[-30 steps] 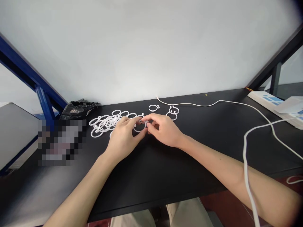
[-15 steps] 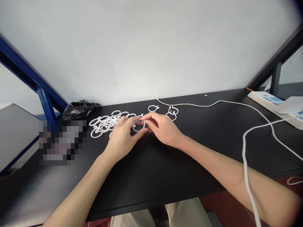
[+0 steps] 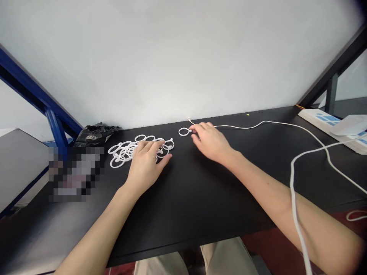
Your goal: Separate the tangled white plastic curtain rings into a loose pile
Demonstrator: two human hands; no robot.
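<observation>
A pile of several white plastic rings point(image 3: 126, 149) lies on the black table point(image 3: 189, 198), left of centre. My left hand point(image 3: 146, 162) rests at the pile's right edge, fingers stretched flat over the nearest rings, holding nothing that I can see. A single white ring point(image 3: 184, 131) lies apart near the wall. My right hand point(image 3: 211, 142) lies just to the right of it, fingers spread low over the table and fingertips close to that ring. It hides whatever lies beneath it.
A crumpled black plastic bag point(image 3: 96, 131) sits at the back left beside a blue frame post point(image 3: 56, 130). A white cable point(image 3: 286, 126) runs along the back and loops down at the right. A white power strip point(image 3: 329, 120) lies at the far right.
Both hands held one ring together at the table's middle. They have parted: my right hand moved back and right toward the single ring, my left hand dropped onto the pile's edge.
</observation>
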